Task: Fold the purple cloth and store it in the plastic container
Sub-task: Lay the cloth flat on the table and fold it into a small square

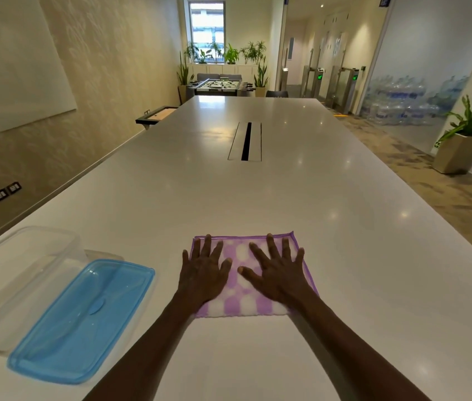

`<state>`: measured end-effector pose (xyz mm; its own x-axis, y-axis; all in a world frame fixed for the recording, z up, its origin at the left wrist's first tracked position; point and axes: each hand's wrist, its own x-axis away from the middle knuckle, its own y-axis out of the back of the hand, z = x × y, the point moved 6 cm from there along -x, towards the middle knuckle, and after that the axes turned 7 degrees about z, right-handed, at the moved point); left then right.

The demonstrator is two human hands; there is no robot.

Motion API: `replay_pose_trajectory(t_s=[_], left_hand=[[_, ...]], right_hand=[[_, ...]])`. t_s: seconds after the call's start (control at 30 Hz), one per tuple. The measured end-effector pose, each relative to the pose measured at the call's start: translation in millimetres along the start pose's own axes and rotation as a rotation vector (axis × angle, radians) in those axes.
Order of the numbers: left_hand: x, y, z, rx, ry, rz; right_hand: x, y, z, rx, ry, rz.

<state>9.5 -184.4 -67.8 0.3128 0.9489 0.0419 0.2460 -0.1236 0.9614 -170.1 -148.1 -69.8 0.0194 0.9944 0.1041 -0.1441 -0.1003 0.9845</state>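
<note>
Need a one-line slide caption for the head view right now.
Both hands, left hand and right hand, press flat on the purple cloth beside the open plastic container.

1 head-worn wide-angle view, facing forward and down along table [287, 198], hands [203, 273] close below.

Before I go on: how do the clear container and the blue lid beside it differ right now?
The plastic container is colourless and see-through with tall walls; the blue lid is tinted blue and shallow. The container stands open, nearer the table's left edge; the lid lies off it, between it and the purple cloth. Both are rectangular with rounded corners, rest on the table, and neither hand touches them.
</note>
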Motion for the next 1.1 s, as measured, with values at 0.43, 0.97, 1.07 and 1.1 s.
replay_pose_trajectory(t_s=[0.43, 0.97, 1.07, 1.1], left_hand=[[-18.7, 24.3, 19.2, -0.085, -0.072, -0.086], [-62.0, 55.4, 38.1, 0.107, 0.021, 0.128], [-50.5, 64.3, 40.9, 0.131, -0.019, -0.004], [-44.7, 67.3, 42.1, 0.138, -0.041, -0.055]], right_hand=[[1.4, 40.6, -20.4, -0.068, -0.027, -0.12], [-22.8, 66.1, -53.5, -0.068, -0.134, -0.093], [-14.5, 71.1, -60.2, -0.185, -0.101, -0.228], [-11.1, 70.4, -61.6, -0.217, -0.085, -0.26]])
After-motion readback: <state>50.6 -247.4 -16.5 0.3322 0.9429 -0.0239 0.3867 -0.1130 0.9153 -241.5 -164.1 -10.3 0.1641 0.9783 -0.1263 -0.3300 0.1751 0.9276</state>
